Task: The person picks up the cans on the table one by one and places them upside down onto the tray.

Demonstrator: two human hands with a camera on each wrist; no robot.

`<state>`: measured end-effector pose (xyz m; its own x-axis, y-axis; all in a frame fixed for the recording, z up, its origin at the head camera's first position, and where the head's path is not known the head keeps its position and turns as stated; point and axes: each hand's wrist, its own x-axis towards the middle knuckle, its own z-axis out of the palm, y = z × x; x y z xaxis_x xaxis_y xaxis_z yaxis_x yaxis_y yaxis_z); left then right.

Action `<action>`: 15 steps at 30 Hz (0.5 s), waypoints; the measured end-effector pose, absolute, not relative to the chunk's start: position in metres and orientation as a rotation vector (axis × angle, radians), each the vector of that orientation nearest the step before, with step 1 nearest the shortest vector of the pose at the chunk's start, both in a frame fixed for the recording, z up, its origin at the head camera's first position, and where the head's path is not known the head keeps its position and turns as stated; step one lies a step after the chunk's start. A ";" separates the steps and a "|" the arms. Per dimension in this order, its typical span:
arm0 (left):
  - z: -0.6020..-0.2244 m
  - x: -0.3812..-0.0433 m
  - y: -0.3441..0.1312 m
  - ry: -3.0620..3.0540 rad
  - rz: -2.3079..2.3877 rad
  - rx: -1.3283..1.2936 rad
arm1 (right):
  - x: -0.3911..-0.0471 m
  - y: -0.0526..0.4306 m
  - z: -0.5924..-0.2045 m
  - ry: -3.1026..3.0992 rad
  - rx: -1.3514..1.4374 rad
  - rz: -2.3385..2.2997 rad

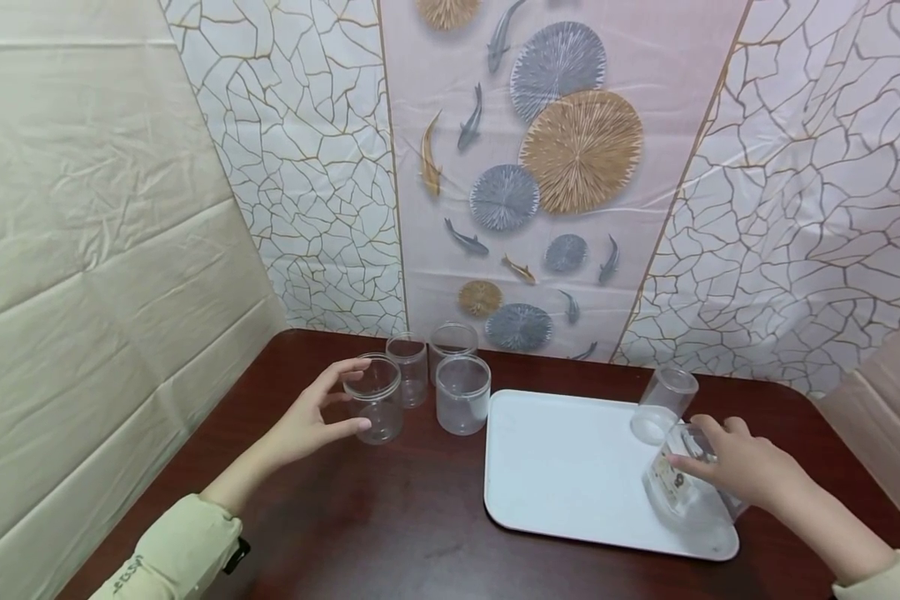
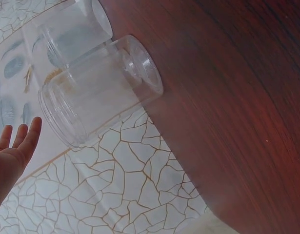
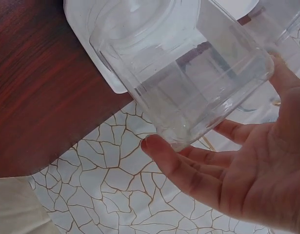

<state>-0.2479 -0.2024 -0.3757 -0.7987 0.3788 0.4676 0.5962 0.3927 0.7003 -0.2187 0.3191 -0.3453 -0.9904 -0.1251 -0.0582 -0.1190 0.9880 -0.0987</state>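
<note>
My left hand [image 1: 307,427] is beside a clear round jar [image 1: 375,414] at the left of the jar group, thumb and fingers spread to either side of it. In the left wrist view, its fingers [image 2: 29,141] are extended near the jar's threaded rim. My right hand [image 1: 750,467] grips a clear squarish container [image 1: 669,485] with a small printed label, over the right end of the white tray [image 1: 562,475]. In the right wrist view, thumb and fingers hold one end of that container, and a round rim shows at its other end, towards the tray.
Three more clear jars stand close together: a narrow one [image 1: 411,379], one at the back [image 1: 453,335] and one [image 1: 462,404] next to the tray. A clear cylinder [image 1: 663,400] stands at the tray's back right corner. Patterned cloth [image 1: 330,167] hangs behind the dark table [image 1: 390,525].
</note>
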 end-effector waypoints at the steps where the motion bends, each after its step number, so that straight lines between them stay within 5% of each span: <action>1: -0.376 -0.248 -0.202 -2.420 -1.362 -0.863 | -0.219 0.319 -0.345 3.061 -0.188 -0.151; 15: -0.374 -0.250 -0.203 -2.407 -1.294 -0.853 | -0.220 0.319 -0.339 3.022 -0.183 -0.090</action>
